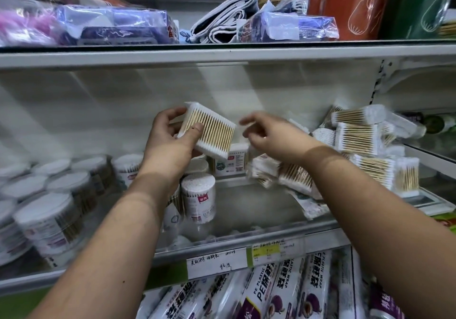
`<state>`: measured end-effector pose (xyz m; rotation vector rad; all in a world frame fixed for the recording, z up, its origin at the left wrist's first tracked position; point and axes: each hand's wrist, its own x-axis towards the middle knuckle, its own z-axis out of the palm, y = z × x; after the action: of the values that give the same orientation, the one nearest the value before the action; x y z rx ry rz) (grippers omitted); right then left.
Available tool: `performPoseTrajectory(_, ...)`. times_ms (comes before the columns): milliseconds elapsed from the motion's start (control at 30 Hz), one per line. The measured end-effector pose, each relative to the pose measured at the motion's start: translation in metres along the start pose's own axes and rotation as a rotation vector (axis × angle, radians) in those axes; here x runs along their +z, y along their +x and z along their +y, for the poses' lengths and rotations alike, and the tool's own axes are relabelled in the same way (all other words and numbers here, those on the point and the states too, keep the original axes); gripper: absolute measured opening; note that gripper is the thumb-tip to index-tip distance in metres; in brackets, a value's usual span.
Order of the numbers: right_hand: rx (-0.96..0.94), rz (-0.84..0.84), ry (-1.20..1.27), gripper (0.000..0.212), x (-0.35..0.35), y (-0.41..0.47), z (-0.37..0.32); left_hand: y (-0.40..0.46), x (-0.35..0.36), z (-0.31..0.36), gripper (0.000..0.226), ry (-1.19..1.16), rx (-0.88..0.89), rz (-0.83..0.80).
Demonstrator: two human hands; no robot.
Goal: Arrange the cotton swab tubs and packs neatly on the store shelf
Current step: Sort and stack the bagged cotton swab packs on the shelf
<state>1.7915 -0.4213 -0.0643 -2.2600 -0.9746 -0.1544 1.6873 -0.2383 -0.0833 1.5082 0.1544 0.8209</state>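
Left hand holding a swab pack above the shelf

The left hand (170,143) pinches a flat pack (209,131) of swabs, tilted, above the tubs (198,196) on the shelf (259,230). The right hand (269,133) hovers beside it, fingers loosely curled, empty; more packs (357,138) are piled right.

Swab pack (206,132) in left hand (170,143): clear glossy film, pale wood sticks w/ matt white cotton tips. Tubs (198,196): clear smooth plastic, paper labels. Shelf (246,55): smooth painted metal, off-white, semi-matt. Price tags (217,262): matt paper, handwritten. Wrap rolls (266,291) below: glossy printed plastic. Top-shelf bags (296,26): crinkly shiny film
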Motion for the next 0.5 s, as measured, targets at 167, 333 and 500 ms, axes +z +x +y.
performPoseTrajectory(167,-0.134,-0.098,0.095,0.074,0.002,-0.020,-0.016,-0.004,0.009,0.005,0.026,-0.103,-0.070,0.037)
performPoseTrajectory(333,-0.076,0.142,0.123,0.058,0.014,-0.013,-0.012,-0.002,0.012,0.018,0.058,-0.092,-0.258,-0.048)
performPoseTrajectory(500,0.045,0.082,0.104,0.031,-0.001,-0.010,-0.006,0.004,0.004,0.017,0.041,0.362,-0.134,-0.093)
